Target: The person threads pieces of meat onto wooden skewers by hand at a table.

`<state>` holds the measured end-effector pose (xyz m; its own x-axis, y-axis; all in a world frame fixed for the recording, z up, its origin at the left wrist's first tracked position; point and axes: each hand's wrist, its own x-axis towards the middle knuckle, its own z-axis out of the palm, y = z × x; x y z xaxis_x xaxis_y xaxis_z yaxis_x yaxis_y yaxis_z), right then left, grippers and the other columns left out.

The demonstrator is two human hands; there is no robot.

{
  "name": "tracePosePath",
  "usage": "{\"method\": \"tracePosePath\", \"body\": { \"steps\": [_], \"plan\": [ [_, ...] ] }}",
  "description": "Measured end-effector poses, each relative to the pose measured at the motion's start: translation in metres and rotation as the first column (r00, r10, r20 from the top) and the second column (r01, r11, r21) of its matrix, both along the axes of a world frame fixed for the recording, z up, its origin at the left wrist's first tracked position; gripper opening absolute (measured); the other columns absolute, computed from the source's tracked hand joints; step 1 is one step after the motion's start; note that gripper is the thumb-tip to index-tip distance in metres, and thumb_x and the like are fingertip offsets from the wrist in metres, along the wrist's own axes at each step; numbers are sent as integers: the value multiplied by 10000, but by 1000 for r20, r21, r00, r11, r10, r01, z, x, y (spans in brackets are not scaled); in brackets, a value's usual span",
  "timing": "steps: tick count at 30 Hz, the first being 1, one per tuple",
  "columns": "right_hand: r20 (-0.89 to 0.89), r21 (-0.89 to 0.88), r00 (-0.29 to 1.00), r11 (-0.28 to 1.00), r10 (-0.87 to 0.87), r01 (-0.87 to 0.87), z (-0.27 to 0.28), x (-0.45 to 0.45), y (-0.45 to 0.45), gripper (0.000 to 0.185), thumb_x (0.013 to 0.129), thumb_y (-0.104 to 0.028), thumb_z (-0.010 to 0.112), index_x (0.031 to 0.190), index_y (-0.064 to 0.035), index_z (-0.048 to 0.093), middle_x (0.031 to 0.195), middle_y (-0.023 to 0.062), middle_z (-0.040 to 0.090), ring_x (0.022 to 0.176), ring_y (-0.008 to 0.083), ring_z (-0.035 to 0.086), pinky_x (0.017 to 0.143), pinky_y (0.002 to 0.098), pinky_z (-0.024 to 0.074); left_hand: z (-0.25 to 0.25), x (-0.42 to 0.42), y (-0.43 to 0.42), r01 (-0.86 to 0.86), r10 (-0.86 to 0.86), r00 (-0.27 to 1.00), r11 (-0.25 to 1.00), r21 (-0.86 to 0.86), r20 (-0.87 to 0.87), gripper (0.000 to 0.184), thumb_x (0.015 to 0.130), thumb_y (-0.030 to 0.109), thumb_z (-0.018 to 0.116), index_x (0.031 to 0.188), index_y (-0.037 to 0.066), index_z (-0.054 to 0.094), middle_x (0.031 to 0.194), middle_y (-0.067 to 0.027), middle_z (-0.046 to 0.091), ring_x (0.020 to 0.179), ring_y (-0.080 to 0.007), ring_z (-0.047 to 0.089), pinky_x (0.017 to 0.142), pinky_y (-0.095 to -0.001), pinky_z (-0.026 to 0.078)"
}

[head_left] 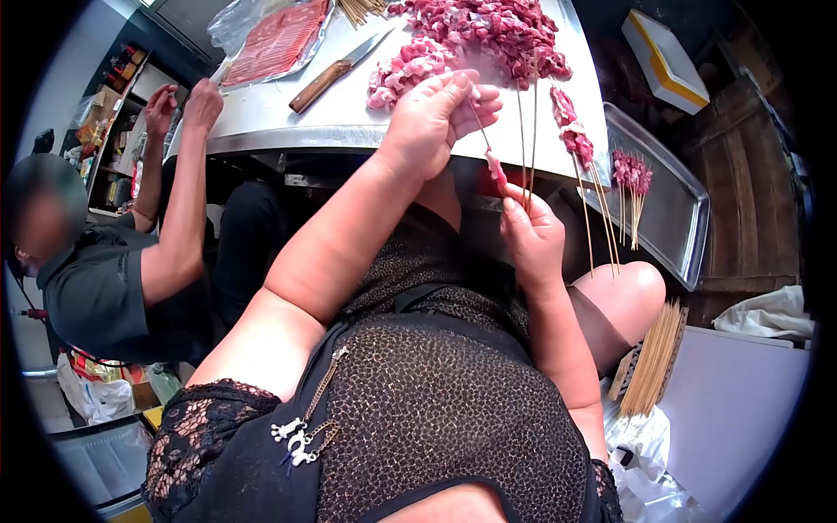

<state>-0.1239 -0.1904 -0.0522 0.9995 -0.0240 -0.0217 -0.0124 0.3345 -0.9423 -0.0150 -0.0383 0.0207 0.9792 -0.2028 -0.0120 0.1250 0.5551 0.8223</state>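
Thumb and forefinger of my left hand pinch a small piece of meat at the upper tip of a thin skewer, over the table's near edge. Its other fingers are spread. My right hand, lower and to the right, is closed on the lower part of that skewer and on more bare skewers that point up. A strip of meat is on the skewer just above my right fingers. Beyond my hands lies a large pile of cut red meat.
A wooden-handled knife and bagged meat lie on the white table. Loaded skewers overhang its right edge. More skewers rest on a metal tray. Bare sticks stand at right. A co-worker sits left.
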Motion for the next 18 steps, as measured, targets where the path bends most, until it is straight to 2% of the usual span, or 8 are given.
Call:
{"method": "tracePosePath", "body": {
  "steps": [5,12,14,16,18],
  "plan": [
    [1,-92,999,995,-32,32,2,-2,3,218,914,-60,549,1116,-2,608,715,-62,528,574,4,425,523,145,352,-8,-7,-8,-37,36,999,997,-62,-17,217,969,130,423,1099,-29,494,1010,-201,620,929,-288,635,889,-430,514],
    [19,-145,999,988,-46,49,4,-3,3,222,911,-61,554,1118,3,606,716,-63,530,575,5,426,523,148,359,-9,-6,-9,62,-65,996,997,-46,-57,262,968,154,340,1052,-23,513,972,-196,623,870,-295,637,861,-462,508],
    [-3,-102,1000,994,-31,31,3,-3,4,219,909,-61,557,1114,-3,608,701,-61,527,575,6,431,525,148,360,-13,-5,-11,60,-63,997,997,-51,-54,258,958,148,331,1022,-18,518,946,-192,625,857,-299,637,856,-471,506],
    [-42,-36,999,999,-19,17,2,-3,5,214,910,-67,556,1110,-10,609,686,-56,528,553,7,425,503,149,346,-20,-4,-14,76,-76,997,983,-169,8,217,926,117,333,948,1,514,889,-160,611,852,-296,631,844,-478,508],
    [-79,32,997,999,-2,5,6,-3,5,209,912,-73,555,1106,-17,609,670,-52,529,531,8,419,481,150,332,-16,-9,-19,68,-70,997,990,-127,-19,204,917,114,332,919,10,507,874,-146,597,851,-289,626,836,-478,509]
  ]
}}
